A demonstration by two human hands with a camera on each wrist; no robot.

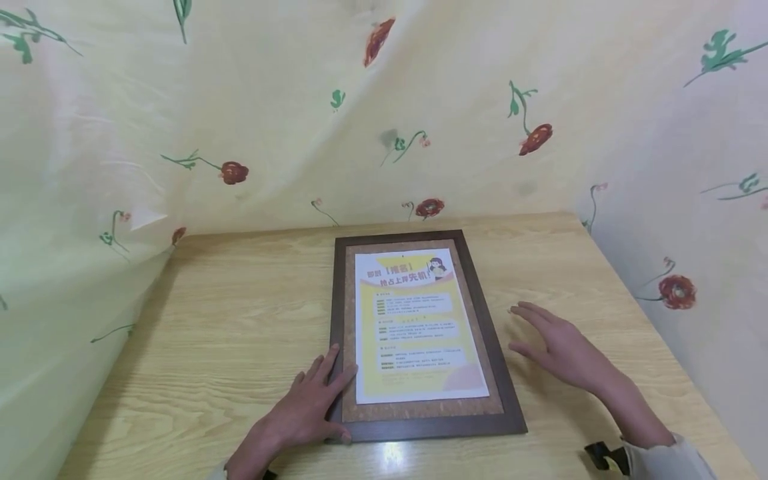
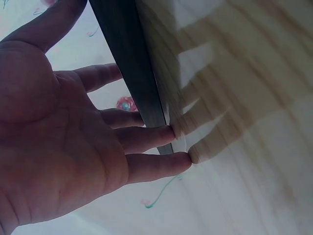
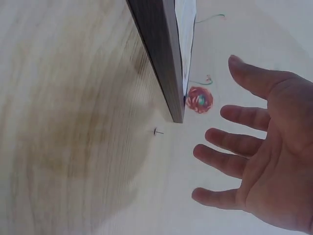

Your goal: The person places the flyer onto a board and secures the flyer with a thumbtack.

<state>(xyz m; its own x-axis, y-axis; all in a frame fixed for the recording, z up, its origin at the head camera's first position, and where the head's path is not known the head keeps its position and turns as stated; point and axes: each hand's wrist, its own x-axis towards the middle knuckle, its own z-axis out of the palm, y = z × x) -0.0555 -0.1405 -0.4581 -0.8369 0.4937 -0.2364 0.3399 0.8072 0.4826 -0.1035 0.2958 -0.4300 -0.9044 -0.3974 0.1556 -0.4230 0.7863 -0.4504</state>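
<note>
A cork board with a dark wooden frame point(image 1: 513, 413) lies on the table. On its cork face is a yellow and white printed poster point(image 1: 414, 380), with a small dark dot near its top edge. My left hand point(image 1: 306, 407) rests on the frame's lower left side, fingers spread and fairly straight; in the left wrist view the fingertips reach past the frame side point(image 2: 127, 58) to the tabletop. Beside the right side of the frame, my right hand point(image 1: 567, 350) is held apart from it, fingers extended, holding nothing. A thumbtack point(image 3: 156, 131) lies on the table near the frame, seen in the right wrist view.
The pale wood-grain table point(image 1: 240, 300) extends on both sides of the board. Cream cloth with red flowers point(image 1: 270, 100) hangs behind the table and along both sides. A black strap point(image 1: 606, 457) sits at the right wrist.
</note>
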